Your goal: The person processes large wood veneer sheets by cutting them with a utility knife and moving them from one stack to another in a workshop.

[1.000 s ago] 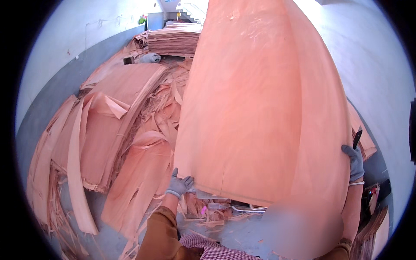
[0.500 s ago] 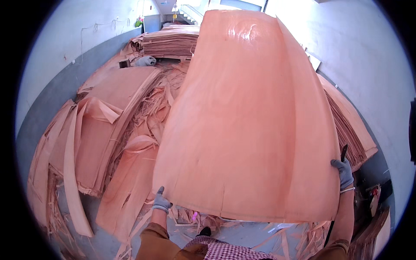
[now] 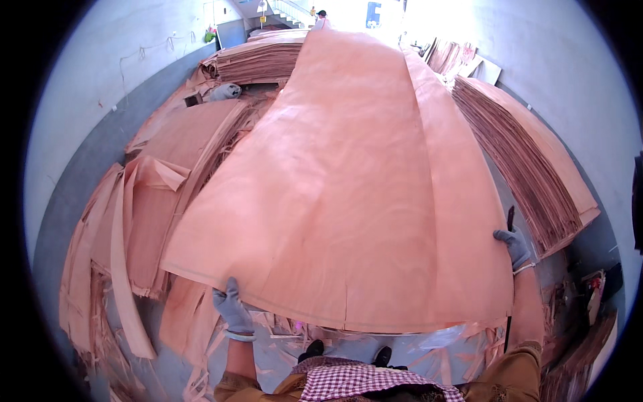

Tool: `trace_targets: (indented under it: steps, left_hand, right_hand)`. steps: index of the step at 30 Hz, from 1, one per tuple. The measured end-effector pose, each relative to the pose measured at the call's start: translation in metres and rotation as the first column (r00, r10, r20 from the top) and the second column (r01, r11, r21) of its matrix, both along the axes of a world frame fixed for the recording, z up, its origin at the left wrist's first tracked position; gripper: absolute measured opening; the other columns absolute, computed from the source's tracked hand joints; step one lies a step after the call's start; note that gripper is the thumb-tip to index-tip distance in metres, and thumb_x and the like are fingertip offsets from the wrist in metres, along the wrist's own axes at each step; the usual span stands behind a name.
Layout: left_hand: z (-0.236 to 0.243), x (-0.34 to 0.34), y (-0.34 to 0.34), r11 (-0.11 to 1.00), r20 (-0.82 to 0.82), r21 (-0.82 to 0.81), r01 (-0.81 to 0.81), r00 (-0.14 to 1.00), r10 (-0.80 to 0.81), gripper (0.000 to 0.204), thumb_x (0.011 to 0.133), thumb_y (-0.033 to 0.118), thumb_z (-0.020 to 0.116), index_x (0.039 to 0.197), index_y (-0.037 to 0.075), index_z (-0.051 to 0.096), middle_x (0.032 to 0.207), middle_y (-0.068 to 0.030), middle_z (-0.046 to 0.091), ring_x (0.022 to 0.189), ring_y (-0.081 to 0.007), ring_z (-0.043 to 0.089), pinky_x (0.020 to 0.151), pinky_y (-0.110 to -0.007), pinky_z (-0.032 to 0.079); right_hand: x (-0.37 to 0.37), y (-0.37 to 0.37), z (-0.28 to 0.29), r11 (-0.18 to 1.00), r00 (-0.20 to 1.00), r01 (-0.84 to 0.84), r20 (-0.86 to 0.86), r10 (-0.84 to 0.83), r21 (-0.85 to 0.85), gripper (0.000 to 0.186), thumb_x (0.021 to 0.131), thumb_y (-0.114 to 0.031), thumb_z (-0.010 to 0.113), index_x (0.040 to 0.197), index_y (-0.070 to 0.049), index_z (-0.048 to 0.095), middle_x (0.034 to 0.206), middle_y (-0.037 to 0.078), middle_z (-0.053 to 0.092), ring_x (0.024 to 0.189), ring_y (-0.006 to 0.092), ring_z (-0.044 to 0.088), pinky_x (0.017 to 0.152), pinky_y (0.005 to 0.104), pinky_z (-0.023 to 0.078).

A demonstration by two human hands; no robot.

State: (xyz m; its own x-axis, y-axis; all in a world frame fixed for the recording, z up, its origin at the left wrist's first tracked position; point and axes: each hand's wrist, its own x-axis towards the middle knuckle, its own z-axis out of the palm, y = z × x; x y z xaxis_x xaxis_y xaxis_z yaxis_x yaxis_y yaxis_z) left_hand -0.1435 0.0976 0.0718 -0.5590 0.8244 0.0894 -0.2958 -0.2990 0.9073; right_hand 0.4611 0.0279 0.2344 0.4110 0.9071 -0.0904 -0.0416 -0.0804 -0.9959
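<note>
A large pale salmon-coloured veneer sheet stretches away from me, slightly rippled, with a lengthwise seam or fold on its right and a short split at the near edge. My gloved left hand grips the near edge left of centre, thumb over the top. My gloved right hand grips the sheet's right edge and also holds a narrow black tool, probably a blade, pointing up. Below the sheet my shoes and checked apron show above the scrap-strewn floor.
Veneer stacks stand left, back left and right. Loose strips and scraps litter the floor. Grey-and-white walls flank both sides. Another person in a dark cap is behind the sheet's far end, near stairs.
The sheet has swung from raised to flatter, its far end lower and its near left corner further left. Both hands have shifted left. The person at the back and the right stack have come into view.
</note>
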Motion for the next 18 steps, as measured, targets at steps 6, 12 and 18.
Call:
trace_targets:
  steps: [6,12,18]
  left_hand:
    - [0.004,0.087,-0.059,0.996,0.003,-0.035,-0.086,0.996,0.086,0.026,0.087,0.008,0.060,0.111,0.002,0.053,0.102,-0.0058,0.061,0.086,-0.0159,0.061,0.073,-0.031,0.054]
    - [-0.021,0.138,-0.085,0.983,-0.029,-0.182,0.025,0.999,-0.030,0.026,0.087,0.010,0.060,0.111,0.003,0.053,0.104,-0.0057,0.060,0.084,-0.0155,0.060,0.070,-0.030,0.054]
    - [-0.079,0.141,-0.074,0.951,0.050,-0.308,0.030,0.999,-0.015,0.031,0.085,0.010,0.063,0.113,0.006,0.052,0.104,-0.0050,0.060,0.084,-0.0165,0.061,0.066,-0.030,0.055]
  right_hand:
    - [0.112,0.003,-0.058,0.997,0.998,-0.063,-0.034,0.062,-0.032,0.035,0.073,-0.007,0.063,0.104,0.009,0.058,0.087,0.012,0.064,0.069,0.0218,0.064,0.064,0.0328,0.054]
    - [0.166,0.027,-0.087,0.991,0.998,-0.066,-0.004,0.066,-0.117,0.035,0.073,-0.011,0.067,0.103,0.004,0.060,0.087,0.009,0.065,0.070,0.0191,0.062,0.065,0.0319,0.051]
    - [0.239,-0.002,-0.120,0.985,0.952,-0.041,0.292,0.089,-0.166,0.039,0.079,-0.028,0.069,0.105,0.000,0.061,0.080,0.004,0.062,0.074,0.0143,0.060,0.064,0.0281,0.049]
